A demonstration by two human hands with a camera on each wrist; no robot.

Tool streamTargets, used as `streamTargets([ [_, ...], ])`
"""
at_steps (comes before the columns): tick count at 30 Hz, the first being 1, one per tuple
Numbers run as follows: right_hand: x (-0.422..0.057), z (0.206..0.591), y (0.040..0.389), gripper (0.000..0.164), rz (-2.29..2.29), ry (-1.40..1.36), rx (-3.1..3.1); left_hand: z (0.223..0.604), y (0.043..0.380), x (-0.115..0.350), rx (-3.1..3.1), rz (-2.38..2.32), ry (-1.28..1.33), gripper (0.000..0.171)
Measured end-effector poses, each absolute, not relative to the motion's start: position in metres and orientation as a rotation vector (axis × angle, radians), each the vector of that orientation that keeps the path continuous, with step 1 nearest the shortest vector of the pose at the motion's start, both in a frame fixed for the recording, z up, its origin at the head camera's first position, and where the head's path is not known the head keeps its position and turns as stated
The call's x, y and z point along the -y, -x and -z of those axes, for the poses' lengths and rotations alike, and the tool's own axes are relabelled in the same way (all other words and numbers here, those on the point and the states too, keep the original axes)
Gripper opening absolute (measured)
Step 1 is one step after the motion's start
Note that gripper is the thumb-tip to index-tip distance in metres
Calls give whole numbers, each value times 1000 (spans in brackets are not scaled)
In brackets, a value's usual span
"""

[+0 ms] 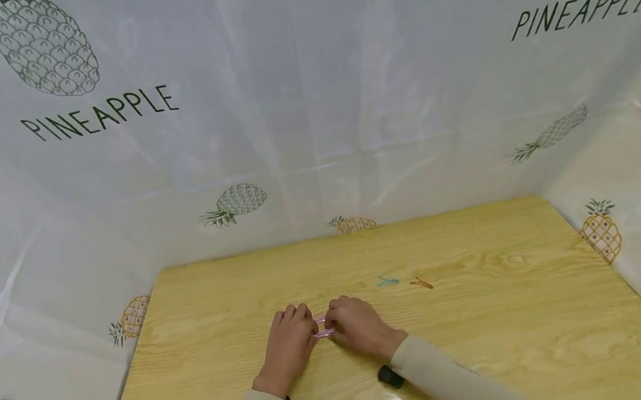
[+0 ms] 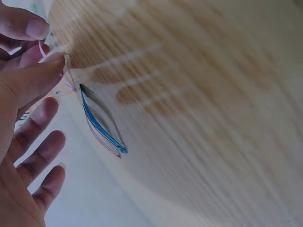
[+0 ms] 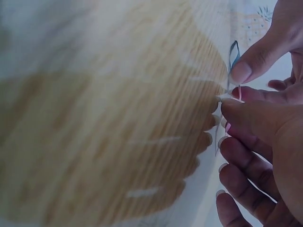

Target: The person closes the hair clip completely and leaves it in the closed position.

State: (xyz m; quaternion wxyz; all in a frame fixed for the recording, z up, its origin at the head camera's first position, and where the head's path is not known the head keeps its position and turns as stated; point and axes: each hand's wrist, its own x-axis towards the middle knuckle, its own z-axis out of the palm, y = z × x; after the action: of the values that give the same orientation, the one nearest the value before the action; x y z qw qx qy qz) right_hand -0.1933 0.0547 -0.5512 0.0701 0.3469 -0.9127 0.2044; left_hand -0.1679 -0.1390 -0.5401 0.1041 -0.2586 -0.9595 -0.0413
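My left hand (image 1: 291,342) and right hand (image 1: 357,326) meet near the table's front middle. Each pinches one end of a slim pink clip-like piece (image 1: 323,334) between thumb and fingertips. Two thin pink strands span the small gap between the hands; the ends are hidden under the fingers. In the left wrist view, a pink strip (image 2: 71,84) emerges beside the thumb, while the left hand's other fingers (image 2: 42,146) spread loosely. To the right of the hands lie a teal clip (image 1: 388,281) and an orange-brown V-shaped clip (image 1: 422,283).
The wood-grain table (image 1: 510,324) meets a pale pineapple-print sheet (image 1: 306,117) at its back and sides. A small black object (image 1: 390,377) sits by the right sleeve (image 1: 448,377). Glare brightens the table's front edge.
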Motion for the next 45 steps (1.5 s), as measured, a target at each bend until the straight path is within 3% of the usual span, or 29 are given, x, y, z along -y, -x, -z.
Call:
streamTargets([
  [19,-61,550,191,10,-580,-1029,2773,541,162,133,2763,233,721,16],
  [31,-104,539,196,15,-803,-714,2736,531,173,95,2778,380,598,11],
  [45,-162,535,213,23,-743,-468,2710,533,201,38,2843,499,485,18],
])
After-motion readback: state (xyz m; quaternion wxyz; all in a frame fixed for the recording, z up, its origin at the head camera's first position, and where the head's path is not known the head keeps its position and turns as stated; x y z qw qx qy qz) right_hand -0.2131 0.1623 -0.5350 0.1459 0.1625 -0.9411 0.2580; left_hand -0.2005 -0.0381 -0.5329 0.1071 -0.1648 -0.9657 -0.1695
